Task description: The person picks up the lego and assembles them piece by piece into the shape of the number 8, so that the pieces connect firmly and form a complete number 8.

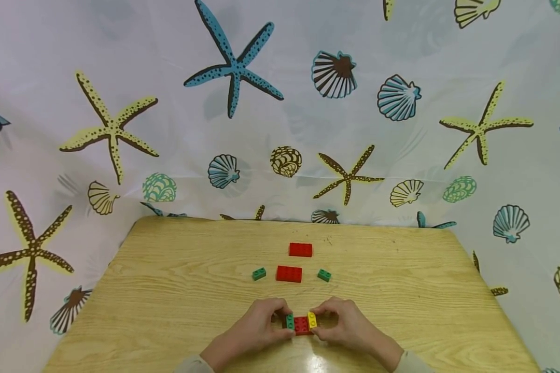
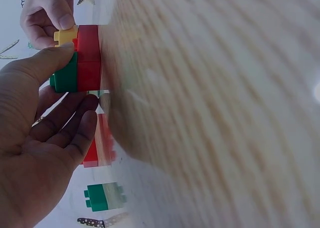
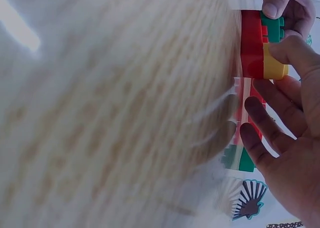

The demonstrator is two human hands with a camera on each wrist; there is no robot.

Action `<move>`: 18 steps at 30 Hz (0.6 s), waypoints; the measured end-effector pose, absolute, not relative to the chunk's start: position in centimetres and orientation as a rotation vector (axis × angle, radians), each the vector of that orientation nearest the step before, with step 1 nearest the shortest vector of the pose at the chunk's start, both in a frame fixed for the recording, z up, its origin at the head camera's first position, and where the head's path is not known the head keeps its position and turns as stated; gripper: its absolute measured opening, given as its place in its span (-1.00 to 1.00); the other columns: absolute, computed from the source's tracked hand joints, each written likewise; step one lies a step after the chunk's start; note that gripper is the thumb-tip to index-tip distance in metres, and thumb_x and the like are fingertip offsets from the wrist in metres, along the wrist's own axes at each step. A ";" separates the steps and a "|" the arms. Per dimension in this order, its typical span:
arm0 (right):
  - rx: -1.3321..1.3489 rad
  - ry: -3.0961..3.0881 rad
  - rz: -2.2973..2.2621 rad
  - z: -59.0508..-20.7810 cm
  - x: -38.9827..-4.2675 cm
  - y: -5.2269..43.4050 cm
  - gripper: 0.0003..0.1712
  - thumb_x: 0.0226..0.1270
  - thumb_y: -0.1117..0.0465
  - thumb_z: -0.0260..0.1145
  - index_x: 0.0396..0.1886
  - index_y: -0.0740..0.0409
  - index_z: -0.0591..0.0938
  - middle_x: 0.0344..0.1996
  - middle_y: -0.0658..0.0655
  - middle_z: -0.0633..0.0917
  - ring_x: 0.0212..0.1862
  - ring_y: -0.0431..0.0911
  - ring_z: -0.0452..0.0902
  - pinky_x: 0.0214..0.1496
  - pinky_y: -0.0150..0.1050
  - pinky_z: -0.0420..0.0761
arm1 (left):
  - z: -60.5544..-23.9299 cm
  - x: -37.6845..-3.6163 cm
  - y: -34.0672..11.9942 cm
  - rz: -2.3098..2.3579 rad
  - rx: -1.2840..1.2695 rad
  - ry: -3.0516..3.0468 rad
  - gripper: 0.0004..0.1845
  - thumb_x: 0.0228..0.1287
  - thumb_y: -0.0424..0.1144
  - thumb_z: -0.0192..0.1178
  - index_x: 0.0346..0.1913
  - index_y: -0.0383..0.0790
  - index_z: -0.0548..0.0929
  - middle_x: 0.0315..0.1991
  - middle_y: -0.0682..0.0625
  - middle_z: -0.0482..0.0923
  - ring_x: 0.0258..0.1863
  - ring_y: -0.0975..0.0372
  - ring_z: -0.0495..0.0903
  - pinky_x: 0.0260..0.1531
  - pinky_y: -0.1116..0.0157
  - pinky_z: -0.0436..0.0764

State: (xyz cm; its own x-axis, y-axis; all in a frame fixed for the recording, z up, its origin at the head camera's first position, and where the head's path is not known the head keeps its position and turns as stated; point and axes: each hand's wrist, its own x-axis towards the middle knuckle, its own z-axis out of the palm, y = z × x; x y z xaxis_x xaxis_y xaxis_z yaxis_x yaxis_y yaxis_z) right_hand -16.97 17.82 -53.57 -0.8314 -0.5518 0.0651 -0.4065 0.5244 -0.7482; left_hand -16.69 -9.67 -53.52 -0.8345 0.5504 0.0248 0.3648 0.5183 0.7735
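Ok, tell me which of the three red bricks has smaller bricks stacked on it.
The red brick between the hands: green brick and yellow brick sit on it. The other two lie bare farther back.

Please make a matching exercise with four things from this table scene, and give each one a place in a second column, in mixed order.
1. yellow brick
2. left hand
3. far red brick
4. right-side loose green brick

a. farthest from the person
b. thumb on the held green brick
c. under the right hand
d. right of the middle red brick

Pairs: 1-c, 2-b, 3-a, 4-d
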 end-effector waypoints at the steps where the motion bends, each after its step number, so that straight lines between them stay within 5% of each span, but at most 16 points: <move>1: -0.815 2.580 -1.196 -53.5 -17.0 17.8 -0.63 0.27 0.01 0.60 0.03 0.00 0.81 -0.04 -0.05 0.80 0.05 -0.09 0.71 0.17 -0.21 0.69 | -53.5 -16.7 -9.7 1.211 0.779 2.539 -0.76 0.29 -0.04 0.52 -0.11 0.00 0.71 -0.15 0.20 0.71 -0.16 0.35 0.64 -0.12 0.37 0.64; 18: -0.767 2.525 -1.176 -53.4 -17.2 17.7 -0.58 0.29 0.03 0.56 0.10 0.05 0.78 0.00 -0.10 0.79 0.05 -0.17 0.65 0.15 -0.27 0.63 | -53.4 -16.5 -9.4 1.233 0.753 2.539 -0.76 0.30 -0.08 0.51 -0.08 -0.04 0.72 -0.20 0.24 0.67 -0.18 0.35 0.63 -0.16 0.43 0.58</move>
